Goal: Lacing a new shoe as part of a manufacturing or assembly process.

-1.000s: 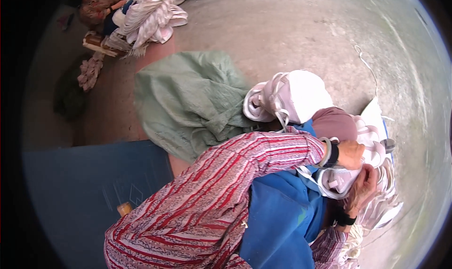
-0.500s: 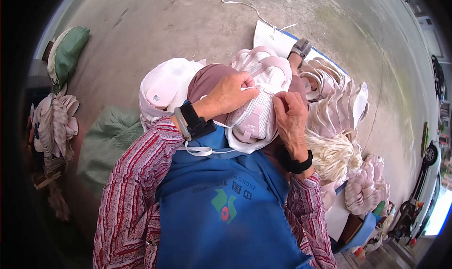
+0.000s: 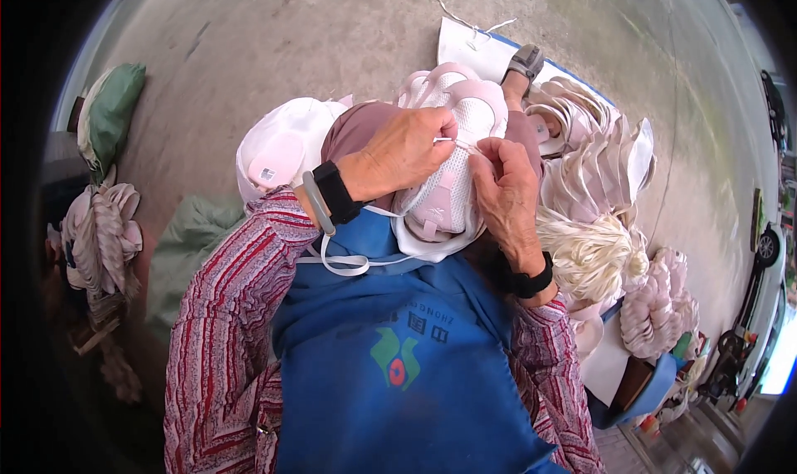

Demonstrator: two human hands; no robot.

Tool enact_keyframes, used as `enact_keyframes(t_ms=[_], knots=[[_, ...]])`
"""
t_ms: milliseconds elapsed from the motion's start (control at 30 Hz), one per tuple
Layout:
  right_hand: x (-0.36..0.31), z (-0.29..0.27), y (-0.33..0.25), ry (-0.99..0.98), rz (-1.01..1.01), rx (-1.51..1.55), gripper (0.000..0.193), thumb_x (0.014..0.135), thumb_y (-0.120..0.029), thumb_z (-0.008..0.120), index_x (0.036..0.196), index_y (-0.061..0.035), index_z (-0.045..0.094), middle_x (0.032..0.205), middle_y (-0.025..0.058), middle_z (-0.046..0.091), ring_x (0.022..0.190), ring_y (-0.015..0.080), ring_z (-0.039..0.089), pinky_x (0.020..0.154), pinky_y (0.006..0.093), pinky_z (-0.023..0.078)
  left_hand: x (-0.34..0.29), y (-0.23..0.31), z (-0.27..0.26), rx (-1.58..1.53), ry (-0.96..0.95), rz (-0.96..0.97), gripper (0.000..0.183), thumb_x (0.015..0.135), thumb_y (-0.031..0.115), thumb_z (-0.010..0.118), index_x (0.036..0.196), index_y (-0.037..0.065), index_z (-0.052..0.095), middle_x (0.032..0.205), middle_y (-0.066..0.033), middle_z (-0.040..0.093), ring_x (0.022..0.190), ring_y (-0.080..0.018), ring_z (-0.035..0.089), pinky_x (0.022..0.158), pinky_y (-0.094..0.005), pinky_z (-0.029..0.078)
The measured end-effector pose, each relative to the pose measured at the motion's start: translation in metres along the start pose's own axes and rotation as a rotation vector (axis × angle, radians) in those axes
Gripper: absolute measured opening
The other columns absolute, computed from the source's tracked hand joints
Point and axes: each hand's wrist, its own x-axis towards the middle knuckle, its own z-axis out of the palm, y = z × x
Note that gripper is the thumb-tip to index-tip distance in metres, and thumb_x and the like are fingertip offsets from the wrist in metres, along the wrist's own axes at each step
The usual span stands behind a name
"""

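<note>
A white and pink mesh shoe upper (image 3: 448, 188) lies across my lap, with more uppers layered beyond it. Over its lacing area both my hands work close together. My left hand (image 3: 411, 146) is closed, pinching a white shoelace (image 3: 446, 139) between thumb and fingertips. Close by on the right, my right hand (image 3: 508, 183) is also closed, its thumb and forefinger pinching the lace near the eyelets. A loose loop of white lace (image 3: 344, 268) hangs over my blue apron (image 3: 398, 308). Another white and pink upper (image 3: 282, 154) rests left of my knee.
Stacked pale uppers (image 3: 594, 171) and a bundle of cream laces (image 3: 585, 254) sit to the right, near a blue-edged box (image 3: 643, 391). Left are a green sack (image 3: 116, 100) and hanging uppers (image 3: 104, 225). A white sheet (image 3: 469, 51) lies on the floor ahead.
My hands have drawn slightly closer together over the upper, still pinching the lace. The whole view has shifted a little, so things ahead appear higher.
</note>
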Motion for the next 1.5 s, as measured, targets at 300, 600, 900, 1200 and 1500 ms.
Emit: enact_keyframes(t_ms=[300, 600, 900, 1200, 1500], knots=[[-0.017, -0.033, 0.012, -0.061, 0.201, 0.178, 0.026, 0.083, -0.009, 0.065, 0.106, 0.0015, 0.059, 0.082, 0.0056, 0.059, 0.069, 0.0107, 0.055, 0.065, 0.0248, 0.048, 0.021, -0.001, -0.012, 0.198, -0.292, 0.146, 0.017, 0.086, 0.016, 0.055, 0.096, 0.003, 0.049, 0.084, -0.0205, 0.059, 0.081, -0.0387, 0.058, 0.071, -0.0429, 0.045], [-0.018, -0.012, -0.003, 0.037, 0.059, 0.043, 0.027, 0.081, -0.010, 0.066, 0.107, -0.0029, 0.061, 0.089, 0.0094, 0.056, 0.069, 0.0178, 0.057, 0.063, 0.0298, 0.048, 0.026, 0.002, -0.019, 0.142, -0.385, 0.044, 0.017, 0.091, 0.021, 0.051, 0.096, 0.005, 0.048, 0.084, -0.0168, 0.058, 0.078, -0.0321, 0.057, 0.070, -0.0393, 0.045], [-0.015, 0.002, 0.004, 0.071, -0.110, -0.102, 0.024, 0.079, -0.008, 0.065, 0.103, -0.0060, 0.061, 0.089, 0.0131, 0.054, 0.081, 0.0292, 0.056, 0.069, 0.0375, 0.047, 0.031, -0.008, -0.028, 0.052, -0.501, -0.064, 0.021, 0.091, 0.023, 0.051, 0.097, 0.003, 0.049, 0.086, -0.0111, 0.054, 0.081, -0.0201, 0.051, 0.076, -0.0330, 0.043], [-0.024, -0.006, 0.001, -0.008, -0.111, -0.068, 0.038, 0.075, -0.010, 0.070, 0.109, -0.0026, 0.056, 0.098, 0.0172, 0.053, 0.088, 0.0334, 0.054, 0.076, 0.0397, 0.045, 0.019, 0.009, -0.023, 0.284, -0.335, -0.033, 0.027, 0.092, 0.030, 0.052, 0.088, 0.004, 0.051, 0.074, -0.0163, 0.057, 0.069, -0.0316, 0.056, 0.065, -0.0404, 0.044], [-0.035, 0.009, 0.009, 0.109, -0.281, -0.381, 0.039, 0.079, -0.006, 0.064, 0.117, -0.0013, 0.053, 0.108, 0.0191, 0.054, 0.100, 0.0361, 0.051, 0.088, 0.0418, 0.042, -0.005, -0.008, -0.013, -0.214, -0.061, 0.007, 0.025, 0.094, 0.024, 0.050, 0.081, 0.002, 0.053, 0.068, -0.0025, 0.051, 0.060, -0.0120, 0.049, 0.056, -0.0292, 0.040]])
